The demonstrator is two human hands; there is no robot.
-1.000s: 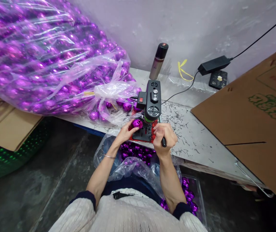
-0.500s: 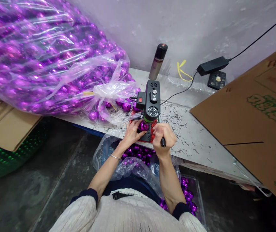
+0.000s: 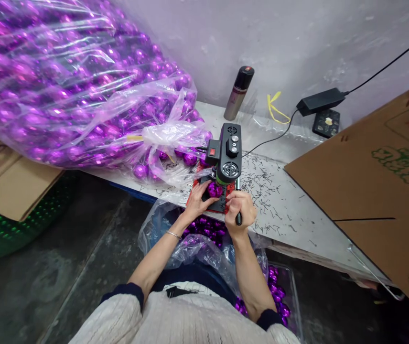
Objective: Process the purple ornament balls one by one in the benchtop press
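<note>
The left hand (image 3: 198, 201) has its fingers curled tight on a ball (image 3: 213, 189), pinning it on the plate (image 3: 191, 195) right under the head of the machine (image 3: 229, 154). The right hand (image 3: 239, 209) is fisted around the lever (image 3: 239, 220). The ball is slick and round, so a slack hold could let it roll off centre. The fingertips sit very near the head (a pinch risk, I'd judge). A loose ball could drop off the table (image 3: 297, 210) edge.
</note>
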